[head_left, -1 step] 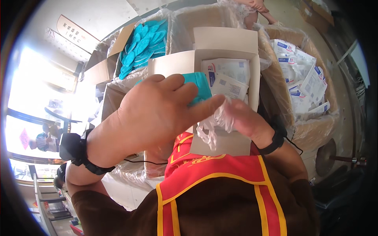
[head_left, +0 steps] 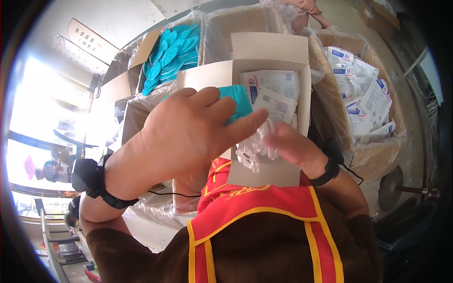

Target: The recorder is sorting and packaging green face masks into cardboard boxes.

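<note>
From the head view, we see the left hand (head_left: pixel 184 125) with its fingers curled around a flat blue-green thing (head_left: pixel 242 101), and one finger poking out. The blue-green thing is over the open box (head_left: pixel 305 94), which has white packets (head_left: pixel 283 82) in it. The right hand (head_left: pixel 299 148) is by a bunch of white strings (head_left: pixel 252 153); it is blurry, so we can't tell if it grips them.

lettered sign (head_left: pixel 93 38), printed packets (head_left: pixel 274 106), lettered apron (head_left: pixel 255 203)
</note>
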`<state>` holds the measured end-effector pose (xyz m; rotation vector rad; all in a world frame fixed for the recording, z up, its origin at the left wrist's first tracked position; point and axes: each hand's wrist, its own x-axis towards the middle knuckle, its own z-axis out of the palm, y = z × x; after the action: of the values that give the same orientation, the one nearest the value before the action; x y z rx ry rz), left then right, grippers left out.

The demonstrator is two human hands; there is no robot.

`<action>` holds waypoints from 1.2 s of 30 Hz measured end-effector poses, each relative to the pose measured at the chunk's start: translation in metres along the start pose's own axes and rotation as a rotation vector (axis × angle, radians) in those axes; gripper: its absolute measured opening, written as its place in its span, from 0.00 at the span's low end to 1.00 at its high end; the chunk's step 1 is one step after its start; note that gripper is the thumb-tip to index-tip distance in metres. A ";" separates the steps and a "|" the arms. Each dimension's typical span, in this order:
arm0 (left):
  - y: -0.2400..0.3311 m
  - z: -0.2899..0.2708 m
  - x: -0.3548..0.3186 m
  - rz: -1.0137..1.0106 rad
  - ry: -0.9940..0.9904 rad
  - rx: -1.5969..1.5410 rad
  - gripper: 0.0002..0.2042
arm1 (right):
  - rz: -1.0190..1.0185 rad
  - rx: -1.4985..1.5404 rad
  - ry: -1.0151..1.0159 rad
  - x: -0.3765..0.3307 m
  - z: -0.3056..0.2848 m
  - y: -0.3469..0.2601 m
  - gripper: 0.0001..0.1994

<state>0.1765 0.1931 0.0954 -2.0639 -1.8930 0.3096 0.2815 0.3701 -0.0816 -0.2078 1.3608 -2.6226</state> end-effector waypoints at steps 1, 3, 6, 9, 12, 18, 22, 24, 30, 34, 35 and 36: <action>0.000 0.003 0.001 -0.040 0.023 0.007 0.27 | 0.060 -0.054 -0.061 -0.002 0.008 -0.011 0.29; 0.000 0.008 0.000 -0.056 0.050 -0.028 0.25 | 0.084 -0.189 -0.030 -0.003 0.017 -0.017 0.27; -0.002 0.008 -0.002 -0.115 0.059 -0.111 0.21 | 0.112 -0.280 0.064 -0.009 0.014 -0.021 0.22; -0.003 0.014 -0.008 -0.192 0.030 -0.175 0.17 | 0.053 -0.147 0.135 -0.017 0.008 -0.026 0.17; 0.000 0.026 -0.012 -0.229 0.014 -0.206 0.16 | -0.045 -0.062 0.166 -0.019 0.012 -0.031 0.13; 0.001 0.032 -0.013 -0.256 0.031 -0.235 0.15 | -0.092 -0.416 0.297 -0.021 0.003 -0.034 0.10; 0.000 0.034 -0.009 -0.334 0.061 -0.266 0.15 | 0.184 -0.042 0.119 -0.032 0.023 -0.037 0.11; 0.001 0.038 -0.007 -0.346 0.066 -0.298 0.16 | 0.259 -0.062 0.073 -0.031 0.037 -0.041 0.12; 0.026 0.045 0.000 -0.306 0.043 -0.524 0.20 | -0.269 -0.514 0.055 -0.029 0.043 -0.075 0.11; 0.033 0.030 -0.002 -0.355 0.056 -0.570 0.19 | -0.683 -1.648 0.201 -0.025 0.046 -0.095 0.09; 0.033 0.029 -0.003 -0.313 0.046 -0.542 0.18 | -0.733 -1.811 0.159 -0.023 0.049 -0.096 0.08; 0.033 0.028 -0.005 -0.272 0.036 -0.514 0.16 | -0.733 -1.811 0.158 -0.025 0.051 -0.097 0.08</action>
<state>0.1964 0.1885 0.0563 -2.0338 -2.3809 -0.3105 0.3069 0.3897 0.0256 -0.7557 3.6272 -0.6846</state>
